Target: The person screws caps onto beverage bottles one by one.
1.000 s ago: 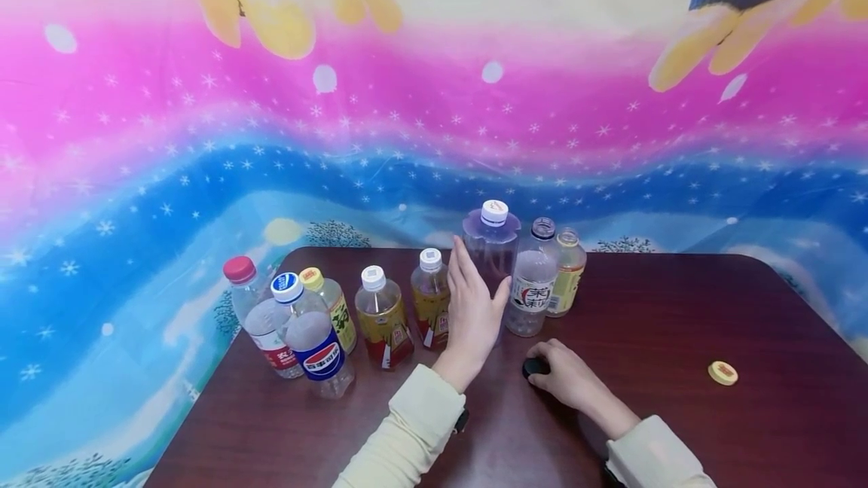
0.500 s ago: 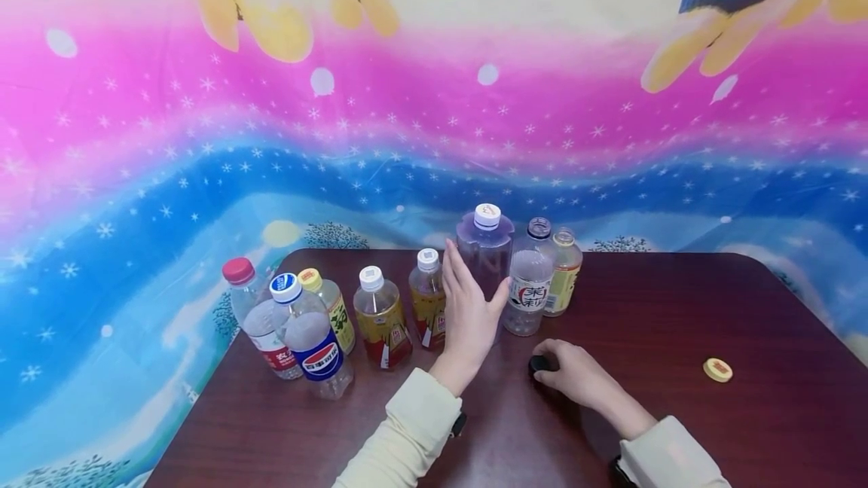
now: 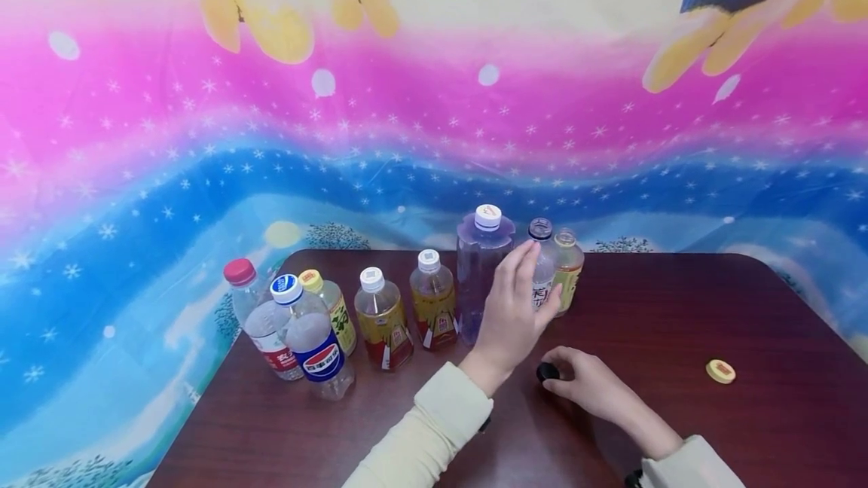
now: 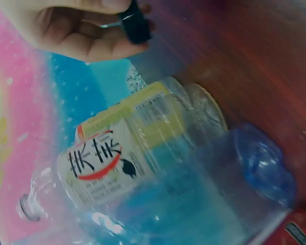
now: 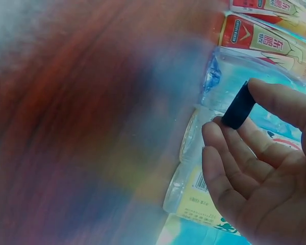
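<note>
My right hand [image 3: 597, 388] pinches a black cap [image 3: 548, 372] between thumb and fingers, low over the table; the right wrist view shows the same black cap [image 5: 239, 106] at the fingertips. My left hand [image 3: 510, 316], fingers straight and raised, is in front of the uncapped clear bottle [image 3: 540, 291] with a white label, partly hiding it; whether they touch I cannot tell. That bottle [image 4: 104, 163] stands uncapped in the left wrist view. Behind it is another uncapped bottle with a yellow label [image 3: 568, 277]. Left of these stands a tall purple-tinted bottle [image 3: 478, 269] with a white cap.
A loose yellow cap [image 3: 720, 371] lies on the table [image 3: 678, 307] at right. Two bottles with gold and red labels [image 3: 384, 326] stand left of centre. Farther left are a Pepsi bottle [image 3: 321, 360], a red-capped bottle [image 3: 261, 322] and a yellow-capped bottle [image 3: 341, 315].
My left hand has moved right, from before the tall purple-tinted bottle to the uncapped white-labelled one. My right hand has shifted slightly right with the black cap.
</note>
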Available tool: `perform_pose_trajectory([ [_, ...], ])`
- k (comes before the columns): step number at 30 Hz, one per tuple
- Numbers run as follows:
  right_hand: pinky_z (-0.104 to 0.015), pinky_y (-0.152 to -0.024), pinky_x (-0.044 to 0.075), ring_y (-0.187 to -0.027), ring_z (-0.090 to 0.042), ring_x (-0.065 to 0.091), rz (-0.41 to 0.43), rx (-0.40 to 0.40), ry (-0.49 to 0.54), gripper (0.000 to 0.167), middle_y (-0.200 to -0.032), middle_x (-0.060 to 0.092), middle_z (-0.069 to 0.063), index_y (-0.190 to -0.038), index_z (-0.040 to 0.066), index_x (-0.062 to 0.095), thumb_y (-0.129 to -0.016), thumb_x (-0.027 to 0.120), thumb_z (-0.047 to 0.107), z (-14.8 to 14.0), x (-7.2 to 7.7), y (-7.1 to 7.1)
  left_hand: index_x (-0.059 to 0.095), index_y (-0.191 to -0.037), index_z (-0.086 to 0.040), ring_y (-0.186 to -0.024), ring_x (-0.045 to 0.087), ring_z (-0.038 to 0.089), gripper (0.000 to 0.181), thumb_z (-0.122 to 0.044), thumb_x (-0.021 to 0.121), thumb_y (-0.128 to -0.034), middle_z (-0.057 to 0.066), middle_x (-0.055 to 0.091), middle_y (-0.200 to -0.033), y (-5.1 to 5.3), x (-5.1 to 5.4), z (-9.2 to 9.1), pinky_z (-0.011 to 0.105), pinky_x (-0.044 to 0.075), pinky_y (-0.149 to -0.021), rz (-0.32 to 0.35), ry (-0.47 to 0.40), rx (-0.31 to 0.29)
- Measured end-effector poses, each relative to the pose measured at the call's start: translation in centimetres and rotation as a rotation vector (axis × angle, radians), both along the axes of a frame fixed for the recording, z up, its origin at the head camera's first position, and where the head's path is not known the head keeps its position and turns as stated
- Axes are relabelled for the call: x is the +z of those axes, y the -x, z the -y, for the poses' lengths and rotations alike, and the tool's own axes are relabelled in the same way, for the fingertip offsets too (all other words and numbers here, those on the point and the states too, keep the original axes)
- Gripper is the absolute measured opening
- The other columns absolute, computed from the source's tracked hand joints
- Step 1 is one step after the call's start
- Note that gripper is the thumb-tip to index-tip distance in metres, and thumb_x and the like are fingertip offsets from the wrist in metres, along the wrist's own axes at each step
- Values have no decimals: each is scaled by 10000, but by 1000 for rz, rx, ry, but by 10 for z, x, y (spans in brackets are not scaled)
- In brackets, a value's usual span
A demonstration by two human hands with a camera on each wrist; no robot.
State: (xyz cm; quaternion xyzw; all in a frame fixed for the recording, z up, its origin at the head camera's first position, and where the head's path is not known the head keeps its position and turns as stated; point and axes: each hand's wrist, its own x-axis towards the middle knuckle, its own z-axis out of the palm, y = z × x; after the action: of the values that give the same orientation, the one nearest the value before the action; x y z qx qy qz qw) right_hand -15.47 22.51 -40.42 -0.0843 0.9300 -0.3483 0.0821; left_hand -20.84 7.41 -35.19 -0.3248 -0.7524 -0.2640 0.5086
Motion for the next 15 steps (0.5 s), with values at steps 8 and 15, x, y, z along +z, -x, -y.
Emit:
perform_pose_trajectory([
  [8,-265,-668,473,-841,-146,624,27,21,23,306,-946,680,-29,-1086,22,639,-834,710,181,-4,-2,-2,318,-1414,51,-1296,459,237,611,-188,602,-929,181,418,-1389,8,12,-30,238,423,-1062,196,83,159],
  [15,-211,-622,439,-797,-101,594,12,75,60,296,-917,673,-19,-1082,20,636,-848,697,192,-5,-3,-5,257,-1461,56,-1375,402,283,692,-306,560,-956,218,376,-1463,14,17,-47,281,399,-1094,365,164,343],
])
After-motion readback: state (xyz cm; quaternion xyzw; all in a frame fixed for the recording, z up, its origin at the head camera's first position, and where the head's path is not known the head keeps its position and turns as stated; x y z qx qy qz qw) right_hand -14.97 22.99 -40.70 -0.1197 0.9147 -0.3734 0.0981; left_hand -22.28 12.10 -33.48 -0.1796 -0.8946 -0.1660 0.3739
